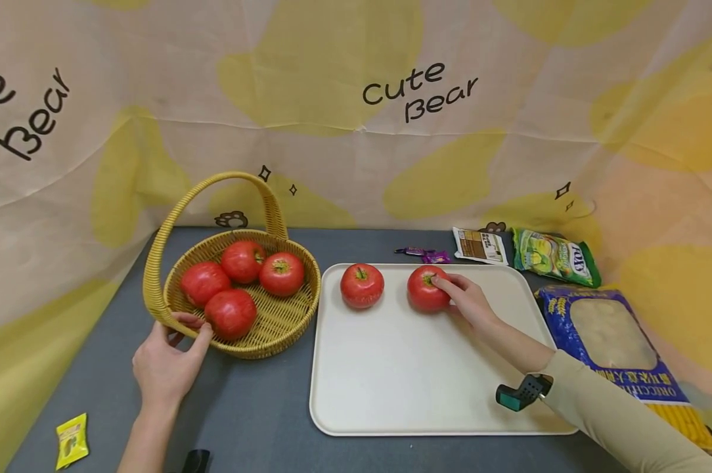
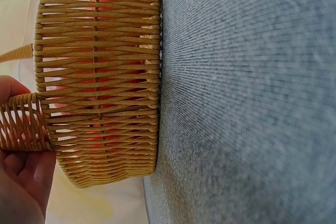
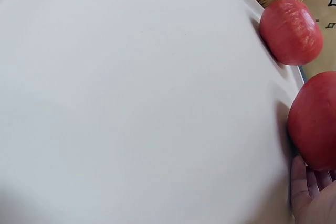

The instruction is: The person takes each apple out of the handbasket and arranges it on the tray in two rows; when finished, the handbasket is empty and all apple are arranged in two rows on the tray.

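My left hand (image 1: 168,364) grips the near foot of the handle of a yellow wicker basket (image 1: 285,315). In the left wrist view, thumb and fingers wrap the woven handle foot (image 2: 23,121), while the basket's slatted side (image 2: 100,51) stands against the grey tabletop. Several red tomatoes (image 1: 232,314) lie inside the basket. My right hand (image 1: 471,301) holds a red tomato (image 1: 423,292) at the back of a white tray (image 1: 409,374), its thumb on top near the stem. Another tomato (image 1: 362,287) sits to the left on the tray, apart from that hand.
Behind the tray lie purple-wrapped candies (image 1: 429,255), a brown-and-white packet (image 1: 480,246) and a green snack bag (image 1: 554,257). A blue pasta bag (image 1: 616,341) lies along the tray's right side. A yellow sachet (image 1: 72,441) is at front left. Printed cloth (image 1: 332,164) hangs behind the table.
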